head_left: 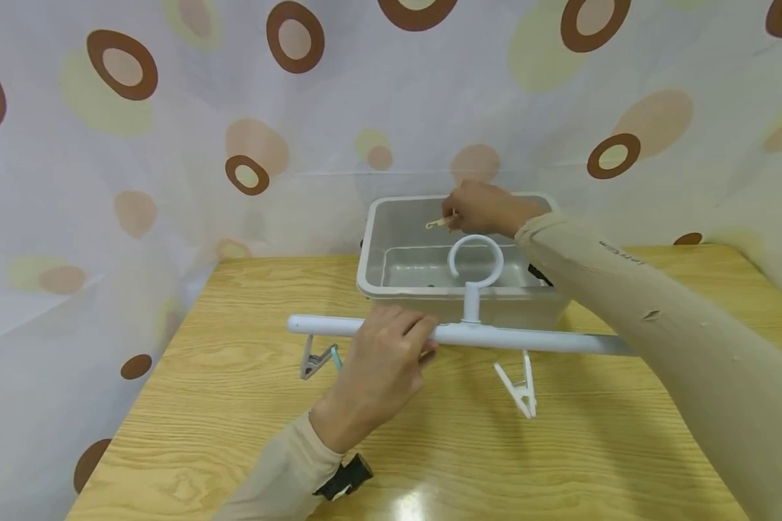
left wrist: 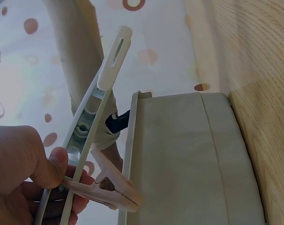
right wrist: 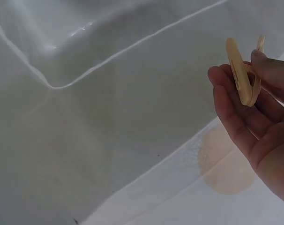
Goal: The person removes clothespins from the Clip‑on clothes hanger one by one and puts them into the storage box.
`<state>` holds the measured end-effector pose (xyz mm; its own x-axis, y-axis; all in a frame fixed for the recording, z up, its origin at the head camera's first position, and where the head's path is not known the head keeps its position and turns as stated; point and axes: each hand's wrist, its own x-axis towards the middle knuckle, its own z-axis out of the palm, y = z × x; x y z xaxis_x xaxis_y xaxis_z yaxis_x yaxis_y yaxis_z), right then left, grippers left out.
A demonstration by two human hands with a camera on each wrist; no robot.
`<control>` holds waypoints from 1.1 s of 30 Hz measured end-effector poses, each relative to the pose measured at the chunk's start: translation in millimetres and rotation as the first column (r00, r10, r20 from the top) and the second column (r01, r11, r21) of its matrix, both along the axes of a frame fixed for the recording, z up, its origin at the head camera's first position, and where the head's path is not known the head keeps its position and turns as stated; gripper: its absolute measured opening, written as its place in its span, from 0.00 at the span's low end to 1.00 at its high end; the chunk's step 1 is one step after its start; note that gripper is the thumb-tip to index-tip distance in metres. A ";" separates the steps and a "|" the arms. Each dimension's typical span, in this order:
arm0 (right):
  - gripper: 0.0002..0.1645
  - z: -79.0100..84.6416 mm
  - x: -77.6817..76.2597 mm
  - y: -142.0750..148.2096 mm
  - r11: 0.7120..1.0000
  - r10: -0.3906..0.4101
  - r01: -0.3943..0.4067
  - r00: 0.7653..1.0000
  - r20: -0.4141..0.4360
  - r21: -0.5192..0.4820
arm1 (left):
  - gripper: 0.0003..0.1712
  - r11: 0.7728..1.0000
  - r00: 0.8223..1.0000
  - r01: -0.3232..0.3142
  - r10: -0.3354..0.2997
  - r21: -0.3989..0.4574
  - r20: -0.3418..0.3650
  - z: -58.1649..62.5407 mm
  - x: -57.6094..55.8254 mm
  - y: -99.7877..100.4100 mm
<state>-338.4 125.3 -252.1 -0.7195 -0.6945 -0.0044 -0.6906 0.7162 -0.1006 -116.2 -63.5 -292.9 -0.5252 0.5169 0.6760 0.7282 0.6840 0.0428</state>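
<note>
"What could go wrong here, big things first?"

"On the yellow wood-grain tabletop stands a grey rectangular plastic bin. The long white plastic hanger is held just in front of it, so a forward swing could knock the rim."

"What would cause that swing?"

"The left hand has it to one side of the round hook, so I'd expect the longer end to dip or twist. The right arm's beige fabric sleeve also passes over that end in the head view and might nudge it, jolting the white V-shaped plastic clip hanging below."

"And the smallest thing?"

"The pale yellow plastic clip, up in the right hand over the bin. Too light a pinch and it could fall in; uneven pressure on its arms might twist it loose."

"How are the fingers set?"

"The left ones are curled round the hanger's bar, thumb against it. A pale pinkish V-shaped plastic clip sits right by that thumb; I can't tell whether they touch. On the right, thumb and fingers pinch the yellow clip, parted only by its width, the others loosely bent."
</note>
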 end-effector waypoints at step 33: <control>0.05 -1.6 6.7 13.0 0.992 0.045 -0.049 0.998 0.038 0.116 | 0.11 1.000 1.000 -0.003 0.003 0.000 0.009 -3.0 -0.8 0.5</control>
